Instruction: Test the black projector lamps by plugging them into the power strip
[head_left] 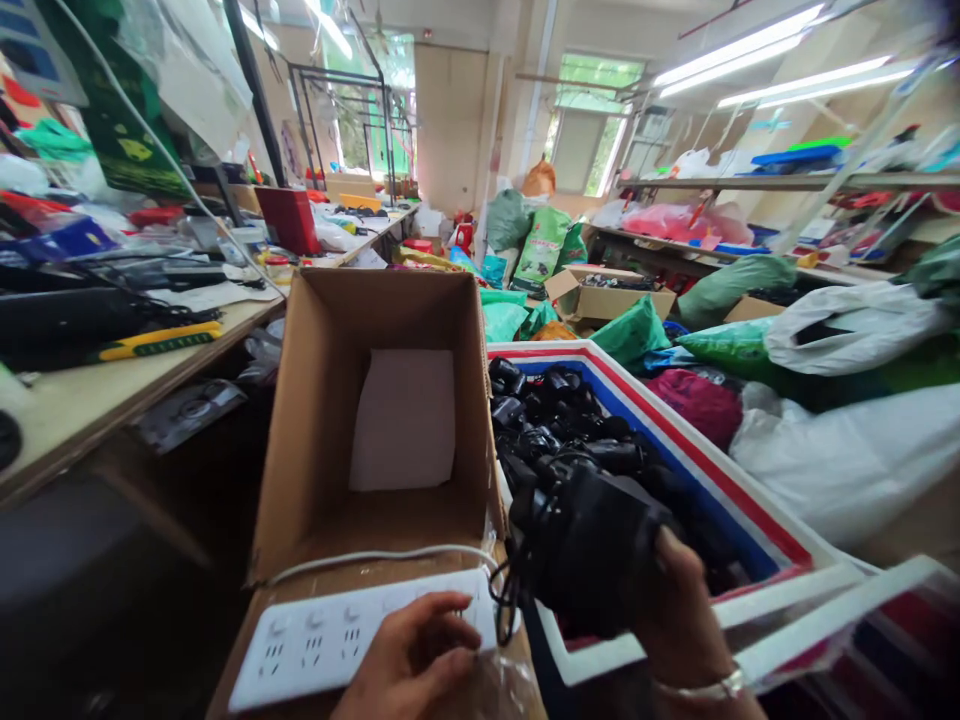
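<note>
My right hand (686,610) grips a bulky black power adapter (600,545), held above the near part of a box with a red, white and blue lining (750,500). A thin black cord (510,590) hangs in loops from the adapter's left side. My left hand (416,655) rests over a white power strip (300,640), fingers loosely bent and apart, holding nothing. The strip lies on cardboard, and its white cable (382,553) runs behind it. Many similar black adapters (570,420) with cords are heaped in the lined box.
An open cardboard box (277,470) stands beyond the power strip, a pale sheet (405,420) at its bottom. On the left, a workbench (172,370) carries a yellow-and-black tool (161,341) and clutter. White sacks (847,460) and green bags (630,335) crowd the right side.
</note>
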